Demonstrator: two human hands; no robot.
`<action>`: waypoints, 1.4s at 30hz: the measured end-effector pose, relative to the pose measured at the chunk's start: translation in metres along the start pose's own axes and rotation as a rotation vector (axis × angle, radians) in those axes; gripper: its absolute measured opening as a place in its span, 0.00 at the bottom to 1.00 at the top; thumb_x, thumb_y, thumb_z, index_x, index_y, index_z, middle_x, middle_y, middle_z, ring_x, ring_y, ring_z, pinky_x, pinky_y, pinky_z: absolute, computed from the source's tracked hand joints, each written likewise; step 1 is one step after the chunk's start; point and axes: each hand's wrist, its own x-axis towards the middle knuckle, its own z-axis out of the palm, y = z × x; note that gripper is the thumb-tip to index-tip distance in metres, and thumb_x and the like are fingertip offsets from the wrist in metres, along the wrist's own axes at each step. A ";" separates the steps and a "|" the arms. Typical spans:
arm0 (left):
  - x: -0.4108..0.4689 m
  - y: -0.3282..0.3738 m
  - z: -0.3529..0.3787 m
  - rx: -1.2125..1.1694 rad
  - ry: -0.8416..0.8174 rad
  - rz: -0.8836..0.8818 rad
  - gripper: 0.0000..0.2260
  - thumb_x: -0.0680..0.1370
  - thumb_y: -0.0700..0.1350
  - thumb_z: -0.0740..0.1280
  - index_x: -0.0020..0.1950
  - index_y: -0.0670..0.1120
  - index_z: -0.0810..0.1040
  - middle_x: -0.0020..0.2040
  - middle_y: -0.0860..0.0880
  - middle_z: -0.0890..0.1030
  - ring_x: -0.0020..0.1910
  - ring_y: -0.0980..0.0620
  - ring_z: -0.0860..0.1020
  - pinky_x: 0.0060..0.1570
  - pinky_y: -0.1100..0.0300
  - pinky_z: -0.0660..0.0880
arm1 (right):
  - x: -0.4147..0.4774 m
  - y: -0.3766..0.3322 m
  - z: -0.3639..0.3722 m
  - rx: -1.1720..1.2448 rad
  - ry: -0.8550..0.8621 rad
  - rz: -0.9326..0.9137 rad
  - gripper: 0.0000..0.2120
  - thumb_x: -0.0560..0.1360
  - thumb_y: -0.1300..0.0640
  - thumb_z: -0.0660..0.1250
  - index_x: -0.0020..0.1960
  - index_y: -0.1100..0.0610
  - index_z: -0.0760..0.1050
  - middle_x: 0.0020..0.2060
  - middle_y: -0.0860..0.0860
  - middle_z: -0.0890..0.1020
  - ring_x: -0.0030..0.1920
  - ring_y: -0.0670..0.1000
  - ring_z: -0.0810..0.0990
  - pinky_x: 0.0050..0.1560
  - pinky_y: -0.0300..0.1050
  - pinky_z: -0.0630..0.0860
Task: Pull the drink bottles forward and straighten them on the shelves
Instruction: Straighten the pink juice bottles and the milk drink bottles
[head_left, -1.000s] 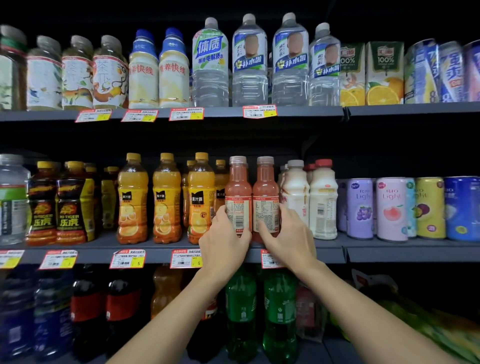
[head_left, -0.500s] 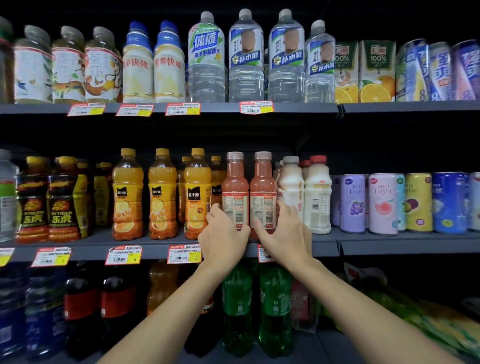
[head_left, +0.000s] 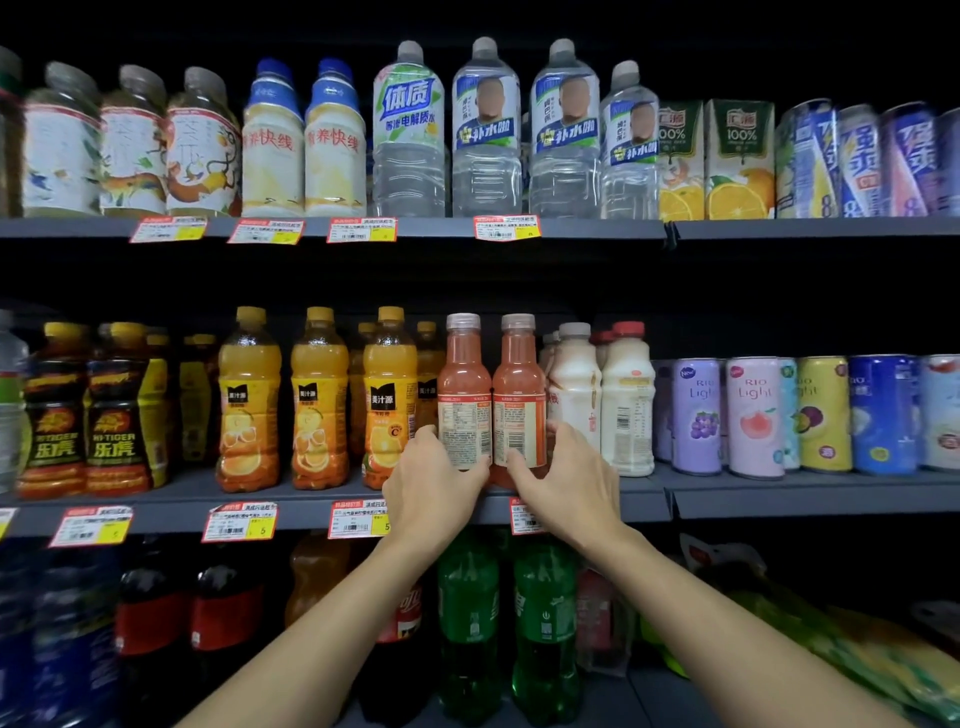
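Two pink juice bottles stand upright side by side at the front of the middle shelf (head_left: 753, 493), with their back labels facing out. My left hand (head_left: 434, 486) grips the base of the left pink bottle (head_left: 464, 395). My right hand (head_left: 569, 480) grips the base of the right pink bottle (head_left: 519, 395). Orange juice bottles (head_left: 317, 405) stand to their left and white milky bottles (head_left: 626, 400) to their right.
Energy drink bottles (head_left: 111, 415) fill the middle shelf's left end and pastel cans (head_left: 756, 415) its right. The top shelf (head_left: 597, 227) carries tea, milk and water bottles plus orange juice cartons (head_left: 737, 161). Cola and green soda bottles (head_left: 543, 623) stand below.
Both hands stay on the bases of the two pink bottles with little shift. The view has moved slightly, so the shelves sit a bit lower left in frame.
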 end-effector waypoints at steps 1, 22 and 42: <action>0.000 0.001 0.000 0.033 0.008 -0.002 0.25 0.73 0.64 0.71 0.60 0.49 0.74 0.56 0.51 0.80 0.55 0.48 0.80 0.51 0.50 0.79 | 0.000 0.000 0.000 0.003 0.005 0.000 0.31 0.69 0.30 0.58 0.65 0.45 0.70 0.53 0.43 0.83 0.53 0.50 0.82 0.47 0.46 0.71; -0.008 -0.001 0.000 -0.004 0.016 -0.020 0.22 0.74 0.62 0.70 0.59 0.49 0.76 0.54 0.51 0.83 0.52 0.49 0.82 0.48 0.53 0.79 | 0.001 -0.001 -0.002 0.038 -0.058 0.059 0.36 0.67 0.26 0.65 0.64 0.48 0.66 0.52 0.45 0.82 0.52 0.50 0.82 0.51 0.49 0.78; -0.015 -0.006 -0.001 0.070 0.079 0.067 0.15 0.78 0.60 0.66 0.55 0.49 0.76 0.51 0.51 0.82 0.49 0.51 0.81 0.41 0.60 0.71 | 0.002 0.002 -0.004 0.084 -0.112 0.029 0.34 0.67 0.30 0.59 0.67 0.47 0.74 0.53 0.42 0.83 0.53 0.48 0.81 0.51 0.47 0.76</action>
